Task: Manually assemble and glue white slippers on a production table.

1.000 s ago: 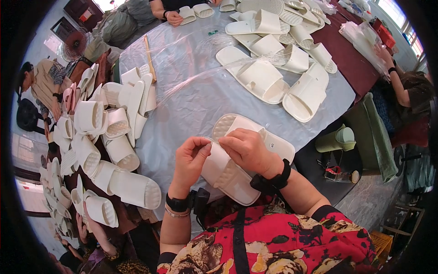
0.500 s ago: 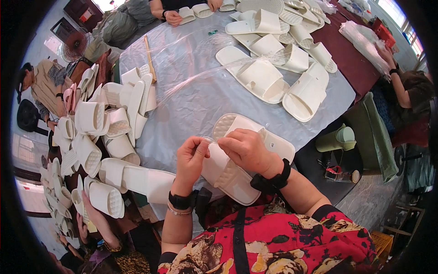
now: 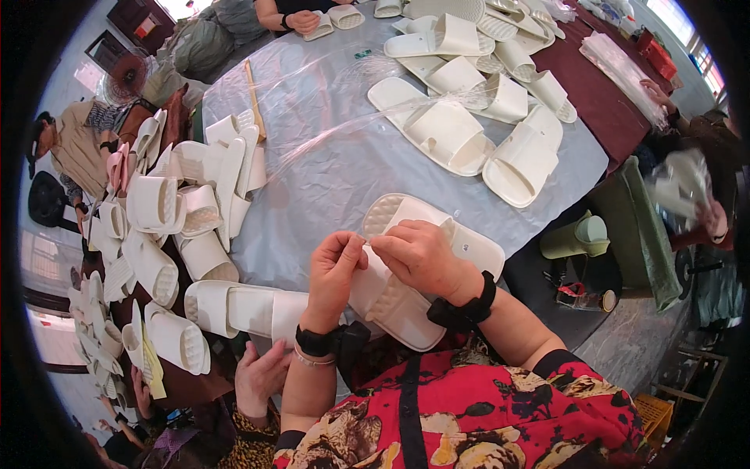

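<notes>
My left hand [image 3: 334,273] and my right hand [image 3: 426,256] meet fingertip to fingertip above a pair of off-white slippers. Both are closed in a pinch on what looks like a thin clear strand [image 3: 367,241], mostly hidden by the fingers. Beneath them, the nearer slipper [image 3: 402,309] and the farther slipper [image 3: 476,244] lie side by side, partly covered by my hands. A small round sticker is on the farther one. Left of my left wrist, more off-white slippers [image 3: 250,309] lie end to end at the table edge.
Slippers are heaped at the left [image 3: 152,205] and far right [image 3: 457,129] of the grey plastic-covered table [image 3: 312,187]. Clear strands [image 3: 312,144] lie across it. A co-worker's hand [image 3: 262,375] is close beside my left forearm. A green cup [image 3: 576,237] stands on a dark stool at right.
My hands stay pinched, the left fingers a little closer to the right. The co-worker's hand has come toward my left forearm, and the slippers there have shifted. At right, another person's clear bag has moved.
</notes>
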